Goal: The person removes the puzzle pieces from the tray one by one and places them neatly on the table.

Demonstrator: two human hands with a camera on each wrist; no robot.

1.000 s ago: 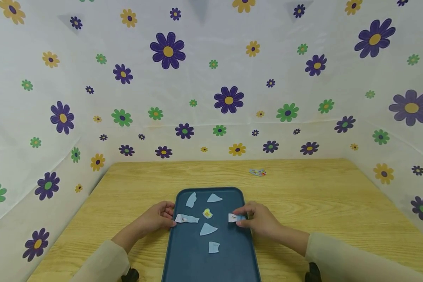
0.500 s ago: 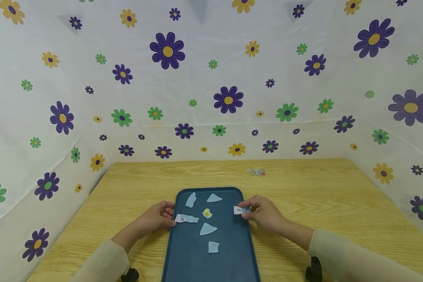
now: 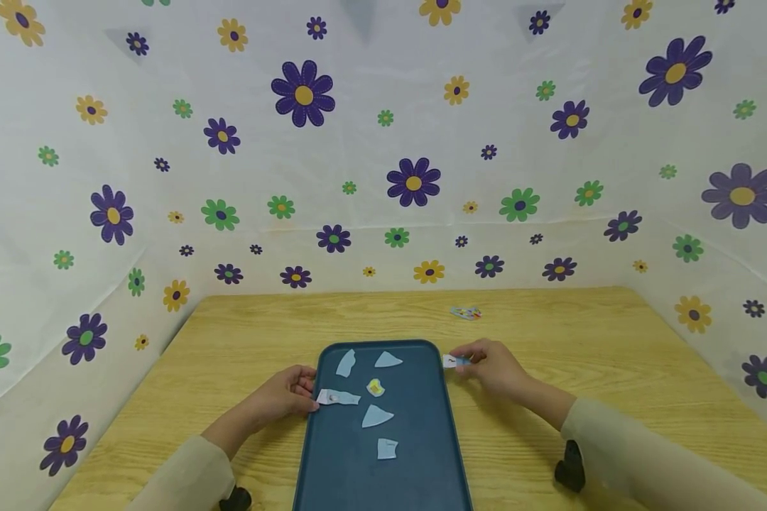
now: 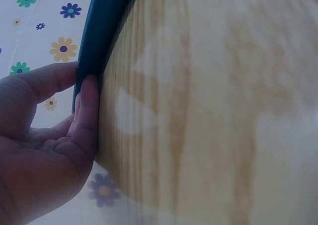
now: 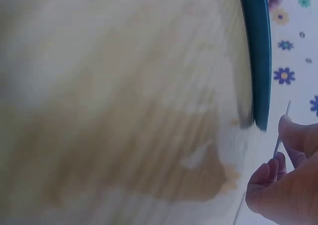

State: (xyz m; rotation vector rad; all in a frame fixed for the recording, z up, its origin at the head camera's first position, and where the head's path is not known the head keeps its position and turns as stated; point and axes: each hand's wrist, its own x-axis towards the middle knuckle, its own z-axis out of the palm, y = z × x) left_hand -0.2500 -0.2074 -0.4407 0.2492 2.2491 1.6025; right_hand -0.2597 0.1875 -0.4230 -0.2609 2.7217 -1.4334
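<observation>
My right hand pinches a small flat puzzle piece with a light printed face, just beyond the right rim of a dark blue tray. In the right wrist view that piece shows edge-on as a thin strip between thumb and fingers, apart from the tray. My left hand grips the tray's left rim; the left wrist view shows thumb and fingers on either side of the rim. Near the left fingertips lies a long pale piece. A yellow-printed piece lies further right in the tray.
Other pale pieces lie in the tray, among them a triangular piece and a squarish piece. A colourful patterned piece lies on the wooden table towards the back. A flower-printed cloth walls the table in.
My right hand has carried its puzzle piece from above the tray, right and away from me, past the right rim over the table. My left hand has stayed at the left rim.
</observation>
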